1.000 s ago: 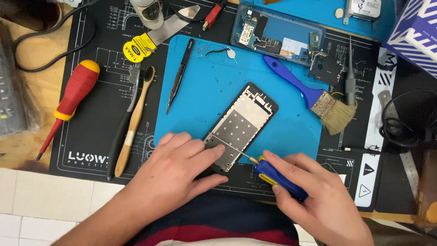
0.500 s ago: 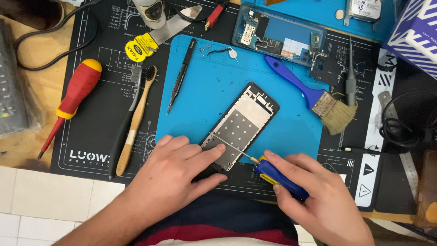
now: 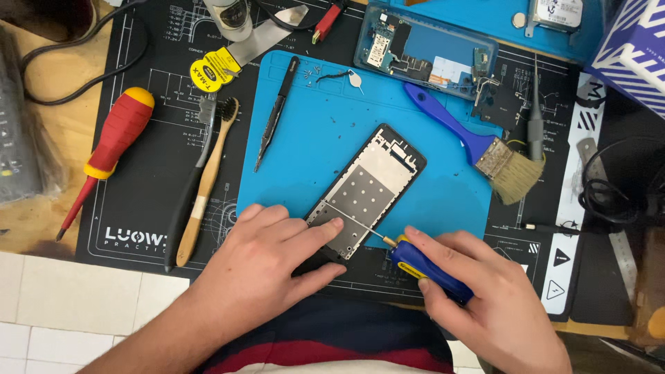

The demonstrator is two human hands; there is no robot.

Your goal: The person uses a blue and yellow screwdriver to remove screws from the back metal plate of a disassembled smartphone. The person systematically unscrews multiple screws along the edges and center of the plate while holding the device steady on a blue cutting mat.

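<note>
An opened phone frame [image 3: 370, 183] with a bare metal plate lies slanted on the blue silicone mat [image 3: 325, 131]. My left hand [image 3: 267, 260] presses down on the frame's near end, its fingers lying over the lower edge. My right hand [image 3: 485, 298] grips a small blue-and-yellow precision screwdriver [image 3: 415, 262]. The thin shaft reaches left across the metal plate, and its tip rests near the plate's left edge, close to my left index finger.
A blue-handled brush [image 3: 478, 145], black tweezers [image 3: 276, 114], a wooden toothbrush [image 3: 206, 183] and a red-and-yellow screwdriver [image 3: 111, 149] lie around the mat. A second phone body [image 3: 422, 52] with exposed boards sits at the back. Cables [image 3: 609, 194] and a blue-and-white box [image 3: 634, 41] crowd the right side.
Both hands and the screwdriver stay in almost the same place on the phone frame; only a slight shift of the view shows.
</note>
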